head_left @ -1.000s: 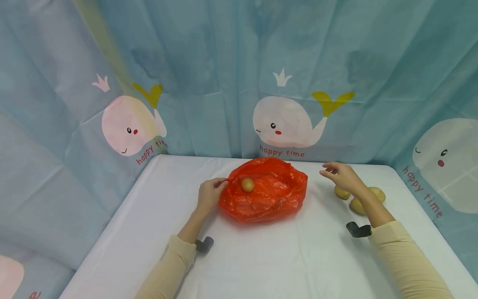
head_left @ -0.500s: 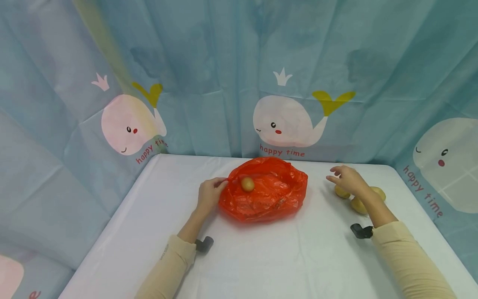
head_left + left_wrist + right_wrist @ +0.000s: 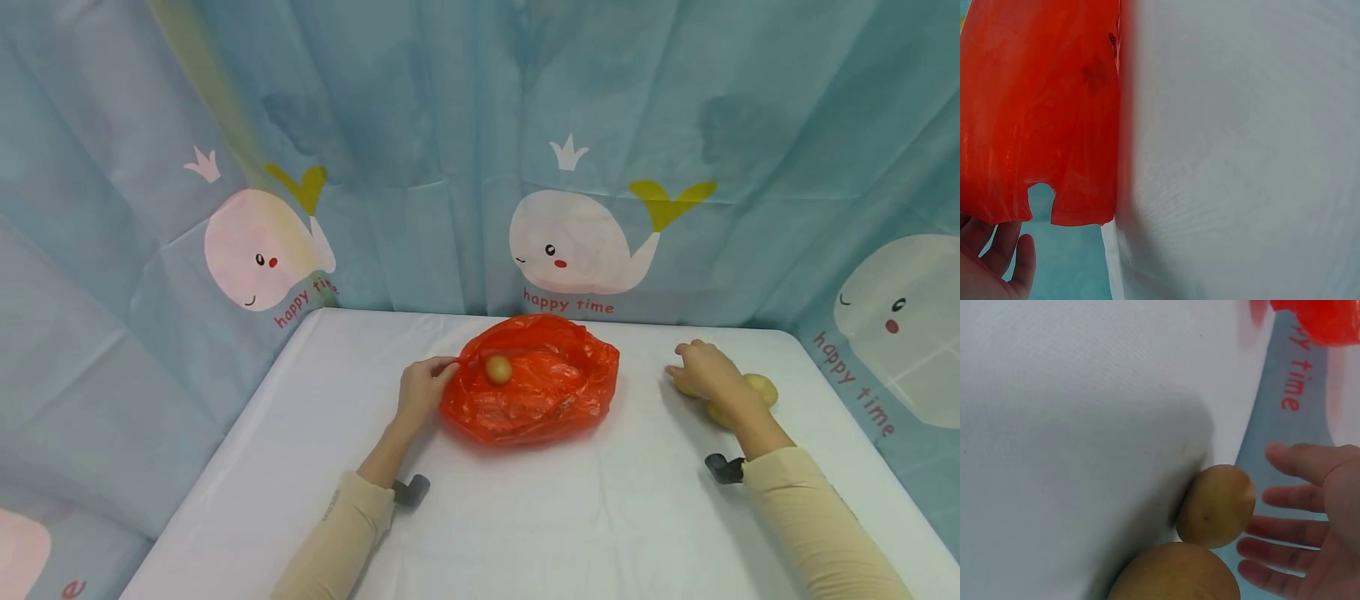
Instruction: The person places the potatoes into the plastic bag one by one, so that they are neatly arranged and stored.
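Observation:
A red plastic bag (image 3: 525,408) lies spread on the white table, its mouth gaping. Inside the bag's left part a small round potato (image 3: 498,369) shows. At the bag's left edge my left hand (image 3: 422,390) pinches the plastic between thumb and fingers; in the left wrist view the fingers are partly behind the bag's hem. My right hand (image 3: 705,371) hovers just above a small potato (image 3: 1216,506), its fingers spread and loosely bent, with nothing held. A larger potato (image 3: 1175,575) lies beside that one, and another potato (image 3: 762,389) sits behind my right wrist.
The white tabletop (image 3: 525,525) stretches in front of the bag. Blue curtains (image 3: 420,242) with whale prints hang right behind the table and along both sides. Black wrist cameras (image 3: 723,468) stick out under the sleeves.
My right hand has moved to the right, away from the bag, and lowered over the small potato. The left hand has stayed at the bag's edge.

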Available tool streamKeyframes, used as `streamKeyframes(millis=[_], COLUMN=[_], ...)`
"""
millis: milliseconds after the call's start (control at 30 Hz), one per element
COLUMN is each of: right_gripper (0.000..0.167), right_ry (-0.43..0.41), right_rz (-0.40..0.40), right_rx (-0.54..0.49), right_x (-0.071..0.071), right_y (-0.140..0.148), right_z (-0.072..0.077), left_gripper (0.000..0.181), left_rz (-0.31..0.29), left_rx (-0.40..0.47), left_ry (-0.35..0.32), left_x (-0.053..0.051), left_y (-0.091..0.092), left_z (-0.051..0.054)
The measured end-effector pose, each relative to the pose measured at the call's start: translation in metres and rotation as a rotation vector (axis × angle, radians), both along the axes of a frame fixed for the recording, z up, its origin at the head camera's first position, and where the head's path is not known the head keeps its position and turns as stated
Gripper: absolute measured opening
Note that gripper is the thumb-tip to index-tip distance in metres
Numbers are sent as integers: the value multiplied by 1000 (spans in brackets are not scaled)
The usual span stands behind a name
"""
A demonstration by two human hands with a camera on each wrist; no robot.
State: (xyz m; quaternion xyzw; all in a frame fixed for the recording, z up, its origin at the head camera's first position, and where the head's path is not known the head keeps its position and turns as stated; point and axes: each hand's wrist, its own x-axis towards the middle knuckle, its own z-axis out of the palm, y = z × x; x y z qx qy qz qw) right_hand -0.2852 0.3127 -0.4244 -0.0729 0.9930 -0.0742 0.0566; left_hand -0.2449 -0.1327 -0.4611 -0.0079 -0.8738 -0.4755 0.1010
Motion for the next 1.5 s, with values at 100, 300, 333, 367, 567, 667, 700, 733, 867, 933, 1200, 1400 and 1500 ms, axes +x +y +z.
streamKeyframes(millis=[100, 300, 333, 367, 567, 667, 700, 733, 867, 933, 1200, 1400, 1500], right_gripper=[46, 43, 43, 43, 31, 27, 27, 29, 38, 42, 43, 30, 26], right_ry=[8, 3, -1, -8, -9, 10, 12, 13, -3, -16, 1, 23, 29], right_rz=[9, 13, 9, 4, 19, 31, 32, 28, 12, 8, 24, 41, 40], right_rx=[17, 46, 53, 56, 101, 109, 107, 102, 75, 61, 50, 27, 16], right_x=[0, -2, -2, -2, -2, -1, -1, -1, -1, 0, 5, 4, 4], right_y=[0, 2, 2, 2, 3, 4, 4, 4, 5, 5, 6, 9, 10], right_z=[-2, -9, -10, -11, -14, -13, -13, -12, -11, -10, -11, -13, -16], left_gripper=[25, 25, 25, 25, 26, 26, 26, 26, 26, 26, 26, 25, 26], left_rz=[-1, 2, 3, 3, 3, 5, 7, 9, 12, 11, 10, 2, 0], left_rx=[-1, -2, -1, -1, -6, -2, 0, 3, 4, -6, 9, 2, 0], left_ry=[3, 5, 5, 6, 3, -5, -7, -9, -13, -10, -14, 1, -1], left_x=[0, -1, -1, -1, -1, 0, 0, 0, 0, 0, -2, -3, -3], left_y=[0, 0, 0, 0, -1, -1, -1, -1, -1, -2, -3, -3, -3], left_z=[0, 0, 0, 0, 1, 2, 3, 4, 4, 3, -2, -2, -1])
